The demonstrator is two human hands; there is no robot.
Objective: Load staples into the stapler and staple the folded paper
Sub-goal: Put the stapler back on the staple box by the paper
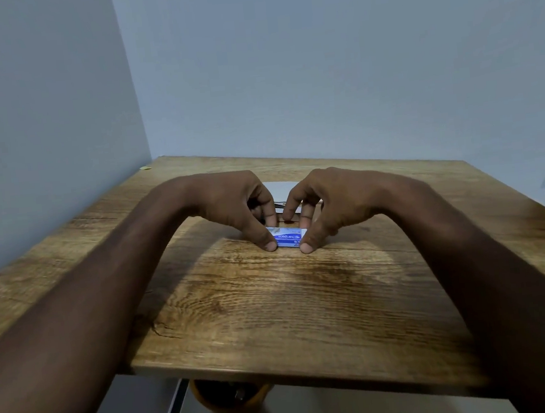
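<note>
a plain room, perhaps a home or small office corner, is showing: a wood-grain table (274, 306) is sitting against bare pale walls (316, 52), meeting at the far left, with light flooring (317, 411) near.

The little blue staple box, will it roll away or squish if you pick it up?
Probably no rolling: the staple box looks flat-sided and lies flat on the wooden table. It looks like thin card, so a hard pinch might dent it. The left hand and right hand grip its ends with fingertips only, so it seems light.
</note>
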